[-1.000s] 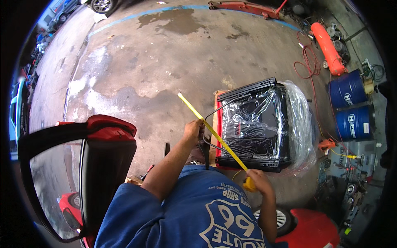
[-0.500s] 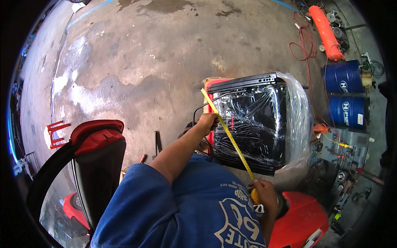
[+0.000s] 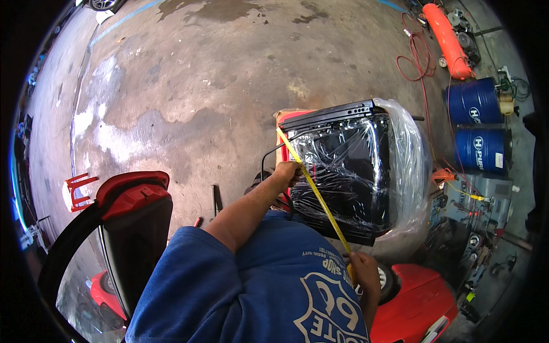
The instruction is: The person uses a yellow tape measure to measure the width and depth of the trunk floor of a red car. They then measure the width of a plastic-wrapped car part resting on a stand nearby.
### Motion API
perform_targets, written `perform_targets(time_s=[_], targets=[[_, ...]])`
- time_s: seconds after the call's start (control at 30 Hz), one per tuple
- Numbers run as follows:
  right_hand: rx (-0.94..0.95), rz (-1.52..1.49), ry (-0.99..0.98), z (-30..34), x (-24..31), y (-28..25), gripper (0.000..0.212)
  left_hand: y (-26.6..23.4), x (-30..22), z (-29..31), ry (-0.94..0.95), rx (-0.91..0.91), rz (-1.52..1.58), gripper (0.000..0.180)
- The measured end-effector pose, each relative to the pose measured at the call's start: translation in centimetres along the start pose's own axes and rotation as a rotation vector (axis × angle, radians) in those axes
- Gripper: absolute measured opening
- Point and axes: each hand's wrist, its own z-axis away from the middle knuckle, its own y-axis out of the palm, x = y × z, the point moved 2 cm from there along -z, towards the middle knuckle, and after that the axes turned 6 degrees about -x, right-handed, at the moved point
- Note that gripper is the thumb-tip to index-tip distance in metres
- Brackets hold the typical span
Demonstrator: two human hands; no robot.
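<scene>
A car seat (image 3: 351,157), black and wrapped in clear plastic, lies with its metal rails (image 3: 331,114) facing up. The yellow blade of a tape measure (image 3: 323,203) runs slantwise across it, from the far left corner to the near right. My left hand (image 3: 287,173) is closed on the blade near its far end, at the seat's left edge. Closer to my body, my right hand (image 3: 365,271) grips the tape measure's case, which is mostly covered by the fingers. Whether the blade touches the plastic I cannot tell.
An open red car door (image 3: 137,228) stands at the left, near a small red stool (image 3: 80,191). Red bodywork (image 3: 412,303) is close at the lower right. Blue drums (image 3: 482,151), a grey machine (image 3: 486,200), an orange tank (image 3: 449,43) and a red hose (image 3: 423,66) line the right.
The view has shifted slightly. My right hand has turned a little and now covers more of the yellow case. The blade stays stretched across the seat, with my left hand still on it.
</scene>
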Motion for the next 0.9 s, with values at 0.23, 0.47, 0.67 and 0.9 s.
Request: perform_targets(time_s=[0.23,0.47,0.67,0.9], targets=[[0.021,-0.051,0.043,-0.5,-1.1,0.0,0.037,0.1,0.0,-0.3,0.024,-0.081,-0.025,0.016],[-0.039,-0.152,0.078,0.6,-3.5,-2.1,0.033,-1.1,-0.7,-1.5,0.015,-0.048,0.01,0.018],[-0.048,-0.204,0.028,1.3,-2.9,-2.6,0.032,-0.6,-0.4,-1.9,0.0,0.013,0.025,0.018],[-0.084,-0.094,-0.002,1.3,-1.7,-2.6,0.033,-0.7,-0.6,-2.2,-0.013,0.022,0.025,0.018]])
